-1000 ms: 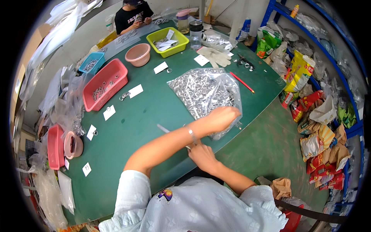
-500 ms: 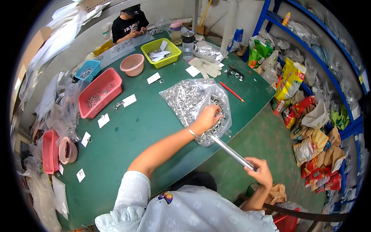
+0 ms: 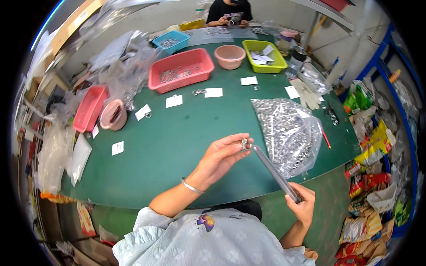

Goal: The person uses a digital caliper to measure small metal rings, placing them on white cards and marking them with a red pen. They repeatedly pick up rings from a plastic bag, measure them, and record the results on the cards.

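As a silver ring [image 3: 245,143] is held near the tip of a grey rod [image 3: 274,172], left hand [image 3: 216,160] pinches it between thumb and fingers; right hand [image 3: 305,204] clasps the rod's lower end. Beneath: green table [image 3: 177,142], bearing clear bag of rings [image 3: 288,137].

The pale-blue top [image 3: 242,244] bears a butterfly [image 3: 206,221]; the bracelet [image 3: 191,186] is silvery.

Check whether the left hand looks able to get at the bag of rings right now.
Probably, but not freely: the left hand holds at least one metal ring, and the ring mandrel in the right hand slants between it and the plastic bag of rings close by.
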The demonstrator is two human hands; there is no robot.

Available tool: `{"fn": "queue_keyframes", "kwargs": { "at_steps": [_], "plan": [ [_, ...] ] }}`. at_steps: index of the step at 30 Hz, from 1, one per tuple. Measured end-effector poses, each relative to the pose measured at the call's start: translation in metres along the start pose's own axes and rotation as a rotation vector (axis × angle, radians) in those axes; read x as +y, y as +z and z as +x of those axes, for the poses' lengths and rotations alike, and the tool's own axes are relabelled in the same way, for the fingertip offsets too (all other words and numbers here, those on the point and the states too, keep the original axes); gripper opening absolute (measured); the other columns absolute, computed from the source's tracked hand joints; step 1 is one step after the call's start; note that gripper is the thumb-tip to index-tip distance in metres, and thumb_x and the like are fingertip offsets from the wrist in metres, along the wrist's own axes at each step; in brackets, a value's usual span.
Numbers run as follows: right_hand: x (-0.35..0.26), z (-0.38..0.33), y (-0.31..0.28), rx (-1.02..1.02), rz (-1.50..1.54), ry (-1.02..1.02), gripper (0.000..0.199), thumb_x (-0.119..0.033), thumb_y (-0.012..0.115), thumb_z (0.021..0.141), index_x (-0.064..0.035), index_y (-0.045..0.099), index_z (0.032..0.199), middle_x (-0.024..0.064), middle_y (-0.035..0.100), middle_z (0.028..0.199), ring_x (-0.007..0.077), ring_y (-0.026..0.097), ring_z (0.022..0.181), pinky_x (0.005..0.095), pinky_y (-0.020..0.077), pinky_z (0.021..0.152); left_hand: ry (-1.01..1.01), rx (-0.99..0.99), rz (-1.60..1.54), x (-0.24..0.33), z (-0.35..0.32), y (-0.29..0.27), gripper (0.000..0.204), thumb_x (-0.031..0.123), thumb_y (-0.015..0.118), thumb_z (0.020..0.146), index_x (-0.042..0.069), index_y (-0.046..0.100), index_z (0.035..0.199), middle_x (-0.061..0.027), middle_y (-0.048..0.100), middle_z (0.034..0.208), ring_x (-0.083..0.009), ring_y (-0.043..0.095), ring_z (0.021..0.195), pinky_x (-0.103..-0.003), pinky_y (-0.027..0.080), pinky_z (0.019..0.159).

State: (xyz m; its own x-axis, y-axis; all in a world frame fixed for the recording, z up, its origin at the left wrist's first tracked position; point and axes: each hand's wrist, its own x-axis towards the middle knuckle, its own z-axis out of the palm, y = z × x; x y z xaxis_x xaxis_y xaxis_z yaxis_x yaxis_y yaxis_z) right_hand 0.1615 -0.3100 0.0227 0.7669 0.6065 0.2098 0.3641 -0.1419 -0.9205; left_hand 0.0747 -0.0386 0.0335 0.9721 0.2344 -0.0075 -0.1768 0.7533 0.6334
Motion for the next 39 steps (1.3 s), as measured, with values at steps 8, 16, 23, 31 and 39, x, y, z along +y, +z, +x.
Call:
{"fn": "queue_keyframes", "kwargs": {
  "at_steps": [8, 16, 23, 31, 39],
  "plan": [
    [-0.020, 0.022, 0.038, -0.125, -0.184, -0.211, 0.033, 0.001, 0.071, 0.063, 0.0037, 0.064, 0.095, 0.0140, 0.065, 0.079, 0.0176, 0.061, 0.064, 0.0254, 0.0474, 0.059, 0.219, 0.110, 0.246, 0.020, -0.046, -0.008, 0.030, 0.006, 0.054, 0.088, -0.003, 0.053, 0.117, -0.0170, 0.058, 0.113, -0.0216, 0.055, 0.108, -0.038, 0.042, 0.097],
    [-0.044, 0.029, 0.066, -0.138, -0.239, -0.287, 0.033, 0.003, 0.071, 0.063, 0.0026, 0.064, 0.095, 0.0139, 0.065, 0.082, 0.0224, 0.063, 0.065, 0.0290, 0.0495, 0.057, 0.256, 0.129, 0.213, 0.024, -0.061, -0.017, 0.042, 0.005, 0.057, 0.086, -0.003, 0.045, 0.126, -0.0179, 0.056, 0.116, -0.0229, 0.054, 0.110, -0.038, 0.042, 0.097],
    [-0.062, 0.030, 0.081, -0.152, -0.244, -0.292, 0.035, 0.004, 0.071, 0.064, 0.0026, 0.064, 0.098, 0.0146, 0.065, 0.083, 0.0240, 0.063, 0.066, 0.0298, 0.0503, 0.059, 0.218, 0.101, 0.216, 0.018, -0.069, -0.021, 0.043, 0.004, 0.057, 0.087, -0.006, 0.043, 0.127, -0.0178, 0.055, 0.118, -0.0225, 0.053, 0.111, -0.038, 0.040, 0.098],
    [-0.071, 0.032, 0.089, -0.187, -0.244, -0.327, 0.037, 0.004, 0.071, 0.064, 0.0017, 0.063, 0.101, 0.0137, 0.064, 0.083, 0.0238, 0.063, 0.065, 0.0304, 0.0507, 0.057, 0.214, 0.049, 0.217, 0.015, -0.076, -0.029, 0.042, -0.002, 0.059, 0.083, -0.007, 0.047, 0.123, -0.0180, 0.056, 0.118, -0.0230, 0.053, 0.111, -0.037, 0.040, 0.098],
    [-0.071, 0.030, 0.091, -0.201, -0.223, -0.322, 0.038, 0.004, 0.070, 0.066, 0.0013, 0.063, 0.102, 0.0137, 0.064, 0.083, 0.0235, 0.063, 0.065, 0.0302, 0.0503, 0.056, 0.195, 0.087, 0.241, 0.014, -0.076, -0.028, 0.040, 0.000, 0.064, 0.080, -0.007, 0.052, 0.117, -0.0149, 0.056, 0.115, -0.0216, 0.054, 0.107, -0.035, 0.043, 0.093]
  ]
}}
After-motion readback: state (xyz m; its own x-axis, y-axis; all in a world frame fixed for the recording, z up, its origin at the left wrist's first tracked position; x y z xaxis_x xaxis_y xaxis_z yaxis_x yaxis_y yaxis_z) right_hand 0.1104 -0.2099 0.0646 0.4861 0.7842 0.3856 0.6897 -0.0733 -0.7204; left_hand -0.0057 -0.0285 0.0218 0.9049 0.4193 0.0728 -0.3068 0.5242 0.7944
